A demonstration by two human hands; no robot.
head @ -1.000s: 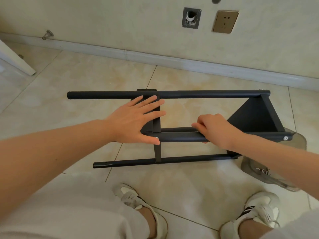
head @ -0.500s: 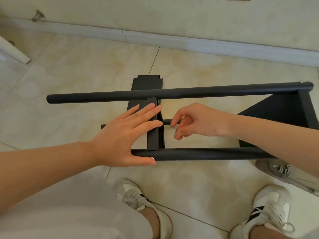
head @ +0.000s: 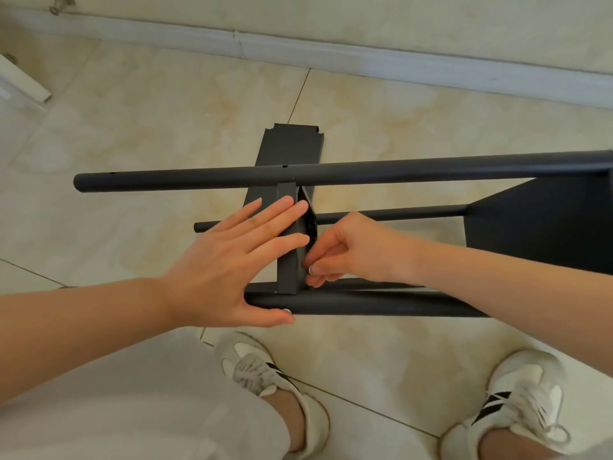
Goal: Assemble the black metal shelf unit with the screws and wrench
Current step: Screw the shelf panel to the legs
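Head view: left hand [head: 225, 270] flat on shelf panel [head: 287, 273]; right hand [head: 351, 250] curled, contents unclear.

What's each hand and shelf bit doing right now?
shelf frame: lying on its side on the floor.
middle shelf panel: standing on edge inside the shelf frame.
left hand: flat, pressing the middle shelf panel.
right hand: fingers curled at the panel's near corner; what they pinch is hidden.
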